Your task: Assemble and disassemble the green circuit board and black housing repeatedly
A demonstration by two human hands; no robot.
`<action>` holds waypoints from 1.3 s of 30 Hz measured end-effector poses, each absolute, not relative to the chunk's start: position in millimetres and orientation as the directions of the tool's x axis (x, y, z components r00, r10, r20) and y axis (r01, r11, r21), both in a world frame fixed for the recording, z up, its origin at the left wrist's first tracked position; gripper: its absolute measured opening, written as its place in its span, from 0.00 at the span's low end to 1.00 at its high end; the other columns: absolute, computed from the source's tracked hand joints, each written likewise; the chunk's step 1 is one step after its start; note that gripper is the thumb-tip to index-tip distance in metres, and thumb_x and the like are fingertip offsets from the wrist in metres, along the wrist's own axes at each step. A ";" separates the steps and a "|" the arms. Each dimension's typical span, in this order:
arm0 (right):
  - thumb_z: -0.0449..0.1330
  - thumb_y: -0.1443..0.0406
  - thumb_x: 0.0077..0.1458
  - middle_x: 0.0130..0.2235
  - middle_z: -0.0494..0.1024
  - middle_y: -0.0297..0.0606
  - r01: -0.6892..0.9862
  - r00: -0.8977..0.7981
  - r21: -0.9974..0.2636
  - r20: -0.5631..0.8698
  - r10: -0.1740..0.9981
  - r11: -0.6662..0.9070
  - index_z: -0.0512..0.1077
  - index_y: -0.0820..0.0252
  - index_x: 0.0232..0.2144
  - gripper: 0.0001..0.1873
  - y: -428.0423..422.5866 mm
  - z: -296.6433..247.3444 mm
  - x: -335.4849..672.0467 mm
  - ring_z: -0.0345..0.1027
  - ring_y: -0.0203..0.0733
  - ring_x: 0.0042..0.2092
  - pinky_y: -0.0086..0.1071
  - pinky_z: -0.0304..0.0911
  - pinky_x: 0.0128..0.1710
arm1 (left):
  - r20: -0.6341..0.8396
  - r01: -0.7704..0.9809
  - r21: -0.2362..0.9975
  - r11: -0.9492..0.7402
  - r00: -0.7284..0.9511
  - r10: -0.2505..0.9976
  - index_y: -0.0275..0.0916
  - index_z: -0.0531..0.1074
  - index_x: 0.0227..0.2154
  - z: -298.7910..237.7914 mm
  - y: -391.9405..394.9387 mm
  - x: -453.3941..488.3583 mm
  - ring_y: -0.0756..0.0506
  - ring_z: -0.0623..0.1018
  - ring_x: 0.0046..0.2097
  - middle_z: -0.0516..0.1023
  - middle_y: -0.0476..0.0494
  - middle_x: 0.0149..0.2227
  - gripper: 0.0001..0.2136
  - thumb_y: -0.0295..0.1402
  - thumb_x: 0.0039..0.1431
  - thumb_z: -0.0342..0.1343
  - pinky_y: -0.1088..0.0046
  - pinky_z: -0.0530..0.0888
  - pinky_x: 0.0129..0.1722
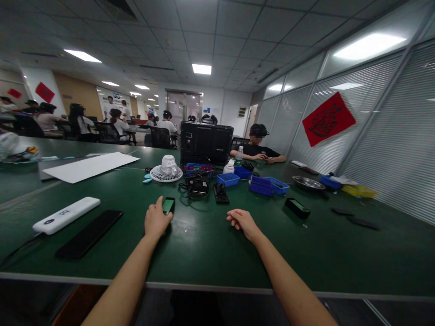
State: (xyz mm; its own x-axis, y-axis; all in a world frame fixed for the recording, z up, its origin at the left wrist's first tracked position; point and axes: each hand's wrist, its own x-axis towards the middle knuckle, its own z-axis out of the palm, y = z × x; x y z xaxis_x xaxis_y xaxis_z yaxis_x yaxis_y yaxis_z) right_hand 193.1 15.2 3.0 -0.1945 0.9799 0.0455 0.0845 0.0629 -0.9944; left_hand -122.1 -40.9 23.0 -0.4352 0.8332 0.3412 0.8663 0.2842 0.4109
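My left hand (155, 219) is around a small black box-like frame (169, 206) with a green middle, thumb on its near right side and fingers along its left. The frame rests on the green table (197, 244). My right hand (242, 220) is held over the table to the right, fingers curled in together, and nothing shows in them. Beyond the hands lie a black device with a short stand (221, 194) and a black box with cables (198, 188). A second black box with a green top (297, 207) sits farther right.
A white power strip (67, 215) and a long black pad (89, 234) lie at left. Behind are a white fan (166, 170), a black monitor (206, 144) and blue bins (261, 185). A metal bowl (308, 183) stands right. A person (258, 147) sits across the table.
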 end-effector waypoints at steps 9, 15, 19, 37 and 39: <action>0.56 0.61 0.45 0.26 0.75 0.39 0.124 -0.166 -0.990 0.043 0.985 0.064 0.70 0.65 0.27 0.11 11.8 6.9 190.2 0.60 0.28 0.19 0.20 0.48 0.14 | 0.311 0.740 0.636 -0.217 0.011 0.950 0.36 0.52 0.57 6.5 -36.7 -88.4 0.44 0.73 0.41 0.70 0.40 0.44 0.36 0.47 0.48 0.53 0.69 0.68 0.43; 0.55 0.62 0.46 0.27 0.75 0.38 0.232 -0.193 -0.968 0.053 0.980 0.098 0.69 0.64 0.28 0.10 5.1 9.9 178.9 0.59 0.27 0.19 0.20 0.48 0.13 | 0.239 0.634 0.729 -0.258 0.117 0.964 0.40 0.55 0.57 5.3 -32.3 -81.1 0.47 0.74 0.43 0.73 0.45 0.48 0.25 0.39 0.55 0.44 0.72 0.69 0.44; 0.55 0.61 0.47 0.29 0.74 0.36 0.261 -0.189 -0.953 0.108 0.976 0.156 0.69 0.63 0.32 0.11 3.4 7.4 172.4 0.60 0.28 0.20 0.20 0.50 0.13 | 0.264 0.716 0.631 -0.298 0.163 0.951 0.40 0.57 0.56 1.1 -28.5 -68.2 0.47 0.70 0.51 0.69 0.46 0.53 0.26 0.30 0.52 0.47 0.73 0.64 0.51; 0.56 0.59 0.49 0.51 0.62 0.37 0.730 -0.314 -0.517 0.327 0.891 0.447 0.67 0.48 0.49 0.22 -21.0 14.7 159.9 0.62 0.40 0.48 0.31 0.57 0.47 | 0.301 0.658 0.360 -0.661 0.589 0.750 0.45 0.67 0.49 10.4 -47.5 -35.9 0.45 0.67 0.50 0.71 0.50 0.51 0.19 0.31 0.52 0.51 0.67 0.62 0.51; 0.55 0.59 0.50 0.51 0.62 0.35 0.765 -0.306 -0.472 0.333 0.892 0.439 0.69 0.47 0.46 0.18 -23.2 15.9 159.1 0.62 0.40 0.47 0.30 0.57 0.46 | 0.305 0.659 0.382 -0.648 0.572 0.762 0.44 0.68 0.48 9.2 -46.4 -36.4 0.46 0.68 0.49 0.73 0.49 0.48 0.19 0.31 0.52 0.51 0.68 0.63 0.51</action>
State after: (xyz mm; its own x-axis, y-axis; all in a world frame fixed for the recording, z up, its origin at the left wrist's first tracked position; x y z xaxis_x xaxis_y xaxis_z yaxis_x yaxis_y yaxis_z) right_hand 159.1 -23.2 15.9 -0.3059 0.8920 0.3330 0.7645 0.4385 -0.4724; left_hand -36.4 -46.4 9.2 0.5716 0.7617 0.3051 0.6590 -0.6477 0.3824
